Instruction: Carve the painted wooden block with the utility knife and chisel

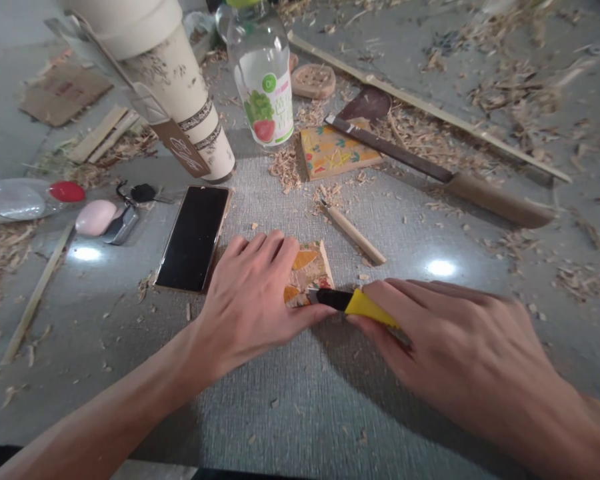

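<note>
Under my left hand (257,293) lies a small painted wooden block (316,267), orange and tan, pressed to the grey tabletop (250,427). The fingers of that hand wrap over its left side and hide part of it. My right hand (450,340) is closed around a yellow and black utility knife (373,309). The knife's blade meets the block's surface near its lower edge, beside my left thumb. A thin wood-handled carving tool (355,235) rests just beyond the block.
Left of my hands lies a phone (194,239). Farther back stand a large cream cup (180,100) and a plastic bottle (263,87). A long-handled blade (405,157) crosses a yellow painted board (325,157). Wood shavings (585,283) litter the surface. Keys (123,223) sit at left.
</note>
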